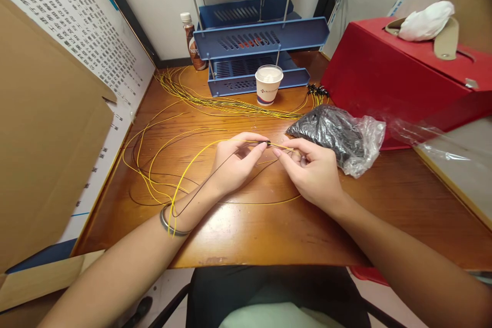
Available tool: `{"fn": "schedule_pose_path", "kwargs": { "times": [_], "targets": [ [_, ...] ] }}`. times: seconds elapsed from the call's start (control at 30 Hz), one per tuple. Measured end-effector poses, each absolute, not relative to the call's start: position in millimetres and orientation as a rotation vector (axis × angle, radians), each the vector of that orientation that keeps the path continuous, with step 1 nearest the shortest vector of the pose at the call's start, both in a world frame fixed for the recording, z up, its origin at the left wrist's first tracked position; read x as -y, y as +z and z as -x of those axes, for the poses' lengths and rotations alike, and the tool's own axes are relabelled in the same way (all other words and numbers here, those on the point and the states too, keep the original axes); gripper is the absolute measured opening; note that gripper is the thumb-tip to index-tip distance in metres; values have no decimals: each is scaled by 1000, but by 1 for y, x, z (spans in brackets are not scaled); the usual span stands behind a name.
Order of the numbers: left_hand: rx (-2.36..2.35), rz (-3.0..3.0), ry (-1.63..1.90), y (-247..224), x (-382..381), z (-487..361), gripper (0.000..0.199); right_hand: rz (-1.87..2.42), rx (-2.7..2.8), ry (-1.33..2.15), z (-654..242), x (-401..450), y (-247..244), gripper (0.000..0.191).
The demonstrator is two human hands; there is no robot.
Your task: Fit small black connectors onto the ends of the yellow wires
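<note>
Thumb and fingers of my left hand (237, 161) pinch a small black connector (268, 143) at the middle of the table. Close beside it on the right, my right hand (313, 169) is closed on a thin yellow wire (285, 147). A yellow wire (192, 160) and a dark one trail from my left fingers over the wrist. More loose yellow and dark wires (150, 164) curl on the table left of my left hand. Just beyond my right hand lies a clear plastic bag (332, 133) filled with small black pieces.
A bundle of yellow and black wires (230, 106) stretches across the back of the table (269, 236). Behind it stand a paper cup (268, 84), a bottle (192, 43) and a blue tiered rack (261, 38). A red box (369, 66) is at the right, cardboard (49, 113) at the left.
</note>
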State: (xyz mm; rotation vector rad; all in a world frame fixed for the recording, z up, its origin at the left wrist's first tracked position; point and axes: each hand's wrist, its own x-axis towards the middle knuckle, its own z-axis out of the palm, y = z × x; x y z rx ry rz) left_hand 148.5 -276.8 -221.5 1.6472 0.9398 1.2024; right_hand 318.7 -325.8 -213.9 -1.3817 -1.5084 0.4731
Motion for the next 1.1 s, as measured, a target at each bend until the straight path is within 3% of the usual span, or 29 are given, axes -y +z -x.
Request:
{"fn": "schedule_pose_path", "kwargs": {
  "times": [1.1],
  "targets": [
    [-953,-1773,1160,-219,280,-148,18,1335,1551,436,-319,326,-214,18]
  ]
}}
